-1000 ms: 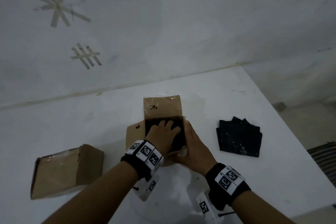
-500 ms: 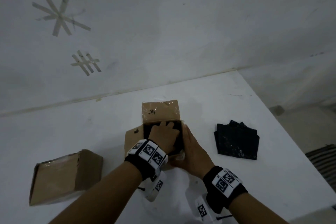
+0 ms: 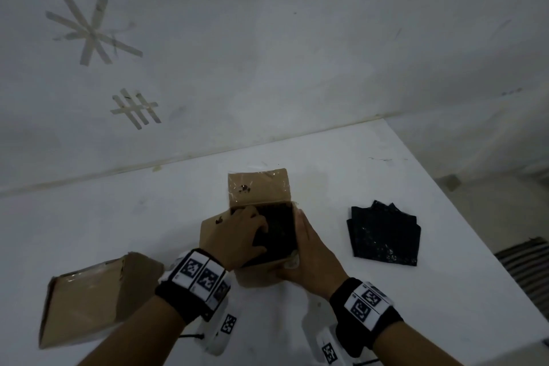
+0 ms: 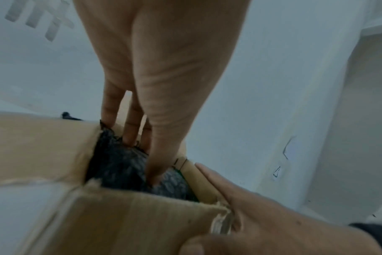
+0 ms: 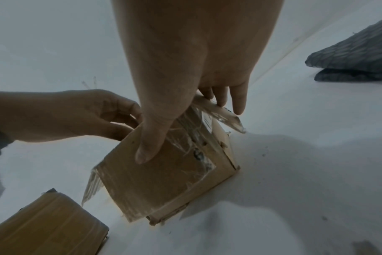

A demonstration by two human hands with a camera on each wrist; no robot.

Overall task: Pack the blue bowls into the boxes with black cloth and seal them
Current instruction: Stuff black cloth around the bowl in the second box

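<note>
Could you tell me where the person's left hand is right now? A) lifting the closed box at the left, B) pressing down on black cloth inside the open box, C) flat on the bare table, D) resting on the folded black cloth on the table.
B: the left hand reaches into the open box, its fingers pushing on the black cloth inside.

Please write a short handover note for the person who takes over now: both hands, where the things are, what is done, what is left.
Left hand: fingers straight, pressing the black cloth down inside the open box.
Right hand: holding that box's right wall, thumb on the near side.
Second box: at the left on the table, flaps down.
Spare folded black cloth: to the right of the open box.
Done: cloth is in the open box. No bowl is visible; it may lie under the cloth.
Left: fold the flaps, seal.
</note>
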